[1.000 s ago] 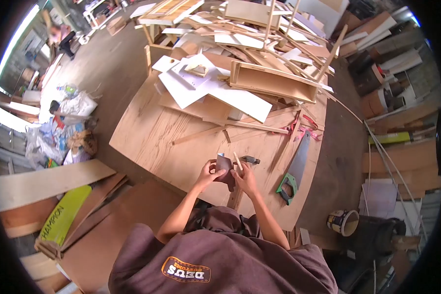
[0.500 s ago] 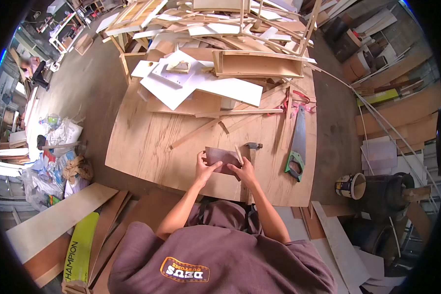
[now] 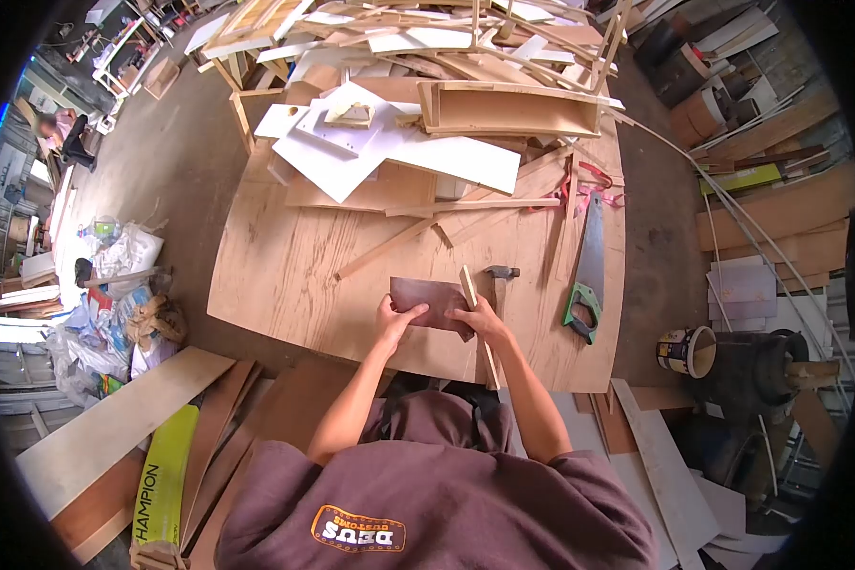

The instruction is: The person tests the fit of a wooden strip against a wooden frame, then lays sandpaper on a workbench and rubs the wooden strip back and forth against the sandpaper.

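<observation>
A dark brown sheet, like sandpaper, lies flat on the plywood table. My left hand grips its left edge. My right hand presses on its right edge, where a thin wooden strip lies along the sheet and runs toward the near table edge. A hammer lies just beyond my right hand, its head pointing right.
A green-handled hand saw lies at the table's right side. Offcuts, white panels and a wooden box are heaped on the far half. A tin can stands on the floor right; boards and bags lie left. A person sits far left.
The brown sheet, held up and bent in both hands a second ago, now lies flat on the table under both hands. The view has shifted slightly.
</observation>
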Demonstrator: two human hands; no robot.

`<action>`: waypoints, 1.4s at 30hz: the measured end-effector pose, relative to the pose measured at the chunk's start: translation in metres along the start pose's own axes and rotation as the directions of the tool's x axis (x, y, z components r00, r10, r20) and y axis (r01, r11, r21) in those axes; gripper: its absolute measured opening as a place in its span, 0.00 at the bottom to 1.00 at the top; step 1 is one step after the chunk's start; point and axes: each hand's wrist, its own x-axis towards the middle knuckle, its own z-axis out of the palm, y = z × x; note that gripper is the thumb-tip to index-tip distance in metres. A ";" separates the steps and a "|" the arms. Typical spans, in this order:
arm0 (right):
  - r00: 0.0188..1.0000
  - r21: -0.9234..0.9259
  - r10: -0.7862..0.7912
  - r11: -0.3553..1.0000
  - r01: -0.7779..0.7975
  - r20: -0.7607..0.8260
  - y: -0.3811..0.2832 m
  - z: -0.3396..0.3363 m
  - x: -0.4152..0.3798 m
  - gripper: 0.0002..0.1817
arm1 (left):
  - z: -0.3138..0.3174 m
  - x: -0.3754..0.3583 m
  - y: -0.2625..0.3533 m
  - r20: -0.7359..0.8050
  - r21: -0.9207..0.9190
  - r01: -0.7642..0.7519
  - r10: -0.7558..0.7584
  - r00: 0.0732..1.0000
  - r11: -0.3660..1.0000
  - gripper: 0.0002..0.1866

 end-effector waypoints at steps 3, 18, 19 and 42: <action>0.989 0.072 0.076 0.994 -0.085 0.125 -0.012 -0.002 -0.008 0.23 | -0.004 0.001 0.002 -0.030 0.062 -0.043 0.045 0.999 0.997 0.31; 0.991 0.031 0.128 0.991 -0.129 0.042 0.007 -0.021 -0.001 0.20 | -0.021 0.014 -0.029 -0.187 0.339 0.075 -0.011 0.982 0.938 0.39; 0.995 -0.259 -0.029 0.966 0.004 -0.094 0.007 -0.016 -0.002 0.20 | -0.020 0.013 -0.035 -0.227 0.405 0.022 0.078 0.971 0.914 0.40; 0.869 -0.935 -0.410 0.323 -0.145 -0.277 0.040 0.031 0.008 0.22 | 0.004 0.004 -0.055 0.231 0.834 -0.443 0.521 0.822 0.329 0.24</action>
